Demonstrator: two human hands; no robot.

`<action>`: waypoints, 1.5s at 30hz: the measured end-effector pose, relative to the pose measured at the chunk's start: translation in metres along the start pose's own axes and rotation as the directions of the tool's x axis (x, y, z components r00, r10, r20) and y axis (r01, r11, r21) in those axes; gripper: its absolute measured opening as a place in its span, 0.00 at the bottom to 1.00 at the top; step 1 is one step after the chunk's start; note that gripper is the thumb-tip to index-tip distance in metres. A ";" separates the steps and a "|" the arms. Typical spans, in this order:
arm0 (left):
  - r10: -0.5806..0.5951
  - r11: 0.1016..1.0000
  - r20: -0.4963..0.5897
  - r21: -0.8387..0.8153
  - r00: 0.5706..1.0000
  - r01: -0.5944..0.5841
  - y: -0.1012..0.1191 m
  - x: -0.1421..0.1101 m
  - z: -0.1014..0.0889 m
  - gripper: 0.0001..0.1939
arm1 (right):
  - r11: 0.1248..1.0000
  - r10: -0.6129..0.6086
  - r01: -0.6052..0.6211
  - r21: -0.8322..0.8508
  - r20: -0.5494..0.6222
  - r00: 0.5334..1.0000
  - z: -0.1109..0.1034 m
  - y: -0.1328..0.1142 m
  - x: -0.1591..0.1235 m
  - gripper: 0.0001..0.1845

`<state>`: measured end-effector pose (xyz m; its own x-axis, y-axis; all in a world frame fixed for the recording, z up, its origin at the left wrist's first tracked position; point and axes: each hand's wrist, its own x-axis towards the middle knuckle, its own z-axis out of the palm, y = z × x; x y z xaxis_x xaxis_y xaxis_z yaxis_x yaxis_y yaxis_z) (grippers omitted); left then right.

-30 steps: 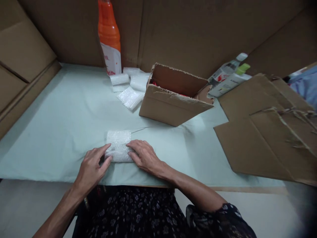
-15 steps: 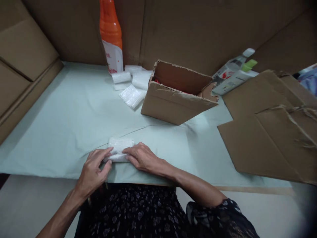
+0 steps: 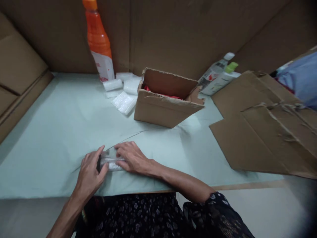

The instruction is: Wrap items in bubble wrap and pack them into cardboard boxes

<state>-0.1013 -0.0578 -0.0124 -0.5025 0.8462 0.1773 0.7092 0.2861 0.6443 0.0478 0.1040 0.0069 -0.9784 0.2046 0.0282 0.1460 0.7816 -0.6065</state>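
Observation:
A small packet of clear bubble wrap (image 3: 112,165) lies on the pale green cloth near the front edge, between my two hands. My left hand (image 3: 89,170) grips its left end, thumb on the near side and fingers on the far side. A dark gap shows between that thumb and the fingers. Over the packet's right part, my right hand (image 3: 132,158) has curled fingers and a thumb pressed on the wrap. Whatever is inside the wrap cannot be made out. Beyond my hands, several similar bubble-wrap packets (image 3: 124,102) lie in a loose pile.
An open cardboard box (image 3: 155,110) with red contents stands behind my hands. An orange bottle (image 3: 99,43) is at the back left. Two bottles (image 3: 219,77) lean at the back right, beside flattened cardboard (image 3: 262,142). Cardboard walls (image 3: 168,39) enclose the back.
The camera view has shifted. The packet's broad white upper face, visible before, now shows as a narrower strip with clear film behind it. My left fingers have moved around its left end.

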 end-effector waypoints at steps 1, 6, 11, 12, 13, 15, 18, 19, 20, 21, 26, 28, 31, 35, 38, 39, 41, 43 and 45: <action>-0.040 0.998 0.012 -0.052 0.999 0.041 0.002 -0.003 -0.001 0.28 | 1.000 0.002 -0.003 0.027 0.023 1.000 -0.002 -0.002 -0.003 0.11; -0.063 0.975 0.057 -0.212 0.996 0.073 0.017 -0.004 0.003 0.24 | 0.997 0.070 -0.071 0.011 0.066 0.995 -0.020 -0.002 -0.020 0.15; 0.241 0.944 -0.037 -0.222 0.970 -0.243 0.058 0.032 0.006 0.21 | 0.992 0.031 -0.021 -0.122 0.080 0.996 -0.066 0.011 -0.052 0.03; 0.290 0.933 -0.079 -0.197 0.954 -0.300 0.071 0.045 0.004 0.21 | 0.992 0.029 -0.026 -0.121 0.029 0.999 -0.080 0.013 -0.060 0.03; 0.343 0.919 -0.121 -0.162 0.931 -0.360 0.084 0.061 0.003 0.21 | 0.993 0.028 -0.032 -0.111 -0.041 0.999 -0.097 0.014 -0.068 0.03; 0.459 0.875 -0.194 -0.074 0.867 -0.479 0.112 0.097 0.001 0.23 | 0.994 0.034 -0.057 -0.092 -0.235 0.971 -0.134 0.016 -0.085 0.04; 0.611 0.783 -0.239 0.046 0.755 -0.620 0.144 0.151 0.009 0.24 | 0.986 0.058 -0.137 -0.098 -0.569 0.820 -0.193 0.022 -0.102 0.06; 0.656 0.748 -0.236 0.080 0.717 -0.659 0.151 0.166 0.013 0.22 | 0.980 0.060 -0.169 -0.106 -0.651 0.757 -0.211 0.025 -0.105 0.07; 0.698 0.712 -0.225 0.110 0.680 -0.694 0.156 0.176 0.019 0.19 | 0.973 0.059 -0.200 -0.118 -0.707 0.705 -0.228 0.029 -0.105 0.07; 0.733 0.678 -0.208 0.137 0.648 -0.723 0.159 0.183 0.024 0.15 | 0.965 0.055 -0.226 -0.136 -0.736 0.674 -0.242 0.034 -0.104 0.07; 0.815 0.579 -0.181 0.198 0.551 -0.791 0.152 0.173 0.037 0.11 | 0.897 0.154 -0.344 -0.277 -0.535 0.831 -0.280 0.060 -0.078 0.08; 0.823 0.566 -0.181 0.191 0.538 -0.802 0.149 0.167 0.036 0.13 | 0.878 0.222 -0.325 -0.352 -0.302 0.927 -0.281 0.064 -0.063 0.07; 0.827 0.562 -0.165 0.180 0.538 -0.808 0.150 0.166 0.034 0.12 | 0.866 0.290 -0.253 -0.432 0.023 0.957 -0.273 0.064 -0.039 0.05; 0.819 0.572 -0.173 0.169 0.547 -0.802 0.153 0.172 0.035 0.11 | 0.801 0.394 -0.209 -0.562 0.231 0.890 -0.261 0.060 -0.015 0.09; 0.809 0.584 -0.192 0.166 0.555 -0.794 0.153 0.174 0.037 0.11 | 0.757 0.425 -0.175 -0.630 0.270 0.864 -0.262 0.060 -0.008 0.11; 0.806 0.589 -0.195 0.164 0.559 -0.791 0.153 0.174 0.038 0.11 | 0.758 0.409 -0.167 -0.630 0.260 0.875 -0.263 0.061 -0.008 0.11; 0.802 0.594 -0.194 0.163 0.564 -0.788 0.151 0.175 0.038 0.11 | 0.789 0.349 -0.153 -0.595 0.229 0.909 -0.265 0.062 -0.009 0.13; 0.802 0.594 -0.188 0.165 0.566 -0.787 0.151 0.176 0.039 0.11 | 0.837 0.292 -0.131 -0.532 0.231 0.928 -0.264 0.063 -0.008 0.17; 0.799 0.599 -0.192 0.171 0.569 -0.783 0.152 0.178 0.039 0.11 | 0.866 0.284 -0.114 -0.486 0.292 0.913 -0.261 0.064 -0.003 0.21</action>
<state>-0.0636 0.1538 0.0877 0.1858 0.6244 0.7587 0.9021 -0.4144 0.1201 0.0982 0.3069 0.1753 -0.8948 0.2368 -0.3786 0.3091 0.9403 -0.1426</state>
